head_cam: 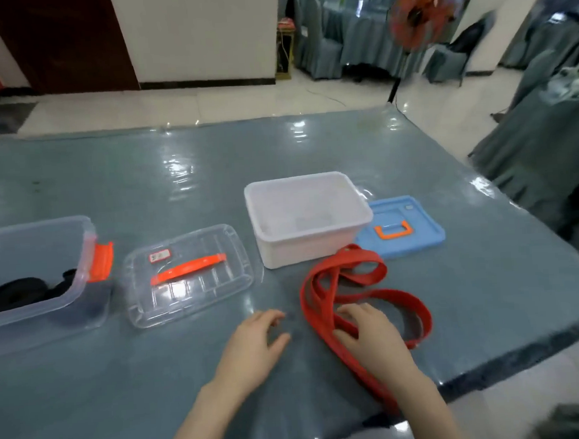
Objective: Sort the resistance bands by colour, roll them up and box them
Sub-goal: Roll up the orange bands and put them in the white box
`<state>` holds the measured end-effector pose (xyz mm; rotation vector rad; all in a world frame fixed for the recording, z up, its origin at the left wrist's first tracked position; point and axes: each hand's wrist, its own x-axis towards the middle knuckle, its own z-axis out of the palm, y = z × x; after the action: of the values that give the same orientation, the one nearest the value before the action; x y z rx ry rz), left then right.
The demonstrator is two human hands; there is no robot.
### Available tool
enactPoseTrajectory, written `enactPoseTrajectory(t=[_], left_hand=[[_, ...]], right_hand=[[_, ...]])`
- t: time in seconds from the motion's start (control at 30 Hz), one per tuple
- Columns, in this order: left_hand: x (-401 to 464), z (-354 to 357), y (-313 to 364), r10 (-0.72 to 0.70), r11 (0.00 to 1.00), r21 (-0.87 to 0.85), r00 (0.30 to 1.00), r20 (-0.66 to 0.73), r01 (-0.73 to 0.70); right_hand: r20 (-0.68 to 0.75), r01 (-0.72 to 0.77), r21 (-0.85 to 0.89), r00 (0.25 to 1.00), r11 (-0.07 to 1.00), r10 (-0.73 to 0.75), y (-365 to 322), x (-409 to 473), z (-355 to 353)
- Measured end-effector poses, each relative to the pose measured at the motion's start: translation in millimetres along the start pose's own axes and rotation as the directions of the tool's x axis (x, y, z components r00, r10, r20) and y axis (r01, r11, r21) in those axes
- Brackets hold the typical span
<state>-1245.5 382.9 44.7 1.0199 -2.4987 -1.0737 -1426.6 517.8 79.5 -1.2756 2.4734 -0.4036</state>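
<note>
**Red bands loose on the table, black ones already in the clear box**

Going left to right. Far left there's a clear storage box [30,269] with an orange latch [102,262] on its right end, cut off by the frame edge. Inside it you can see the black bands [21,293] bunched up on the bottom, though I can't tell how neatly they're rolled.

Just right of that is the clear lid [188,276], lying flat on the table with its orange handle [187,268] facing up and a small sticker near the top left corner.

Next, nearer the camera, the left hand [252,347] rests on the table [143,180] with fingers loosely spread and slightly bent, holding nothing. It's just beside the red stuff but not touching it.

Behind that, the white box [308,218] sits open and looks empty as far as I can see.

In front of the white box are the red bands [346,277], sprawled in loose loops, the far loop right up against the box's front wall and the near end trailing to the table edge. The right hand [373,339] lies on top of them, fingers laid over the strips; whether it's actually pinching one I can't tell.

Rightmost is the blue lid [403,226] with an orange handle [393,230], flat on the table, partly tucked behind the white box.
</note>
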Motion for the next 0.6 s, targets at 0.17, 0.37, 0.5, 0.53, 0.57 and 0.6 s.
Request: enactPoseTrajectory(t=[0.17,0.37,0.5,0.53,0.57,0.6], left_hand=[[9,80,46,-0.231,0.962,-0.131,0.970,0.079,0.240],[19,141,71,-0.425,0.869,-0.303,0.904,-0.049,0.392],[26,148,78,-0.478,0.857,-0.301,0.864,-0.161,0.418],[28,149,76,-0.486,0.851,-0.320,0.855,-0.179,0.417],[29,149,74,-0.492,0.843,-0.349,0.851,-0.186,0.411],[31,148,72,-0.492,0.829,-0.398,0.850,-0.187,0.393]], right_hand=[[0.101,0.009,-0.157,0.995,0.988,0.007,81,6,6],[0.166,0.125,-0.157,0.981,0.980,-0.099,114,8,24],[0.152,0.166,-0.156,0.978,0.974,-0.142,121,13,29],[0.133,0.168,-0.136,0.980,0.976,-0.150,121,14,29],[0.103,0.171,-0.117,0.982,0.978,-0.159,122,15,30],[0.071,0.171,-0.104,0.984,0.980,-0.164,121,16,30]])
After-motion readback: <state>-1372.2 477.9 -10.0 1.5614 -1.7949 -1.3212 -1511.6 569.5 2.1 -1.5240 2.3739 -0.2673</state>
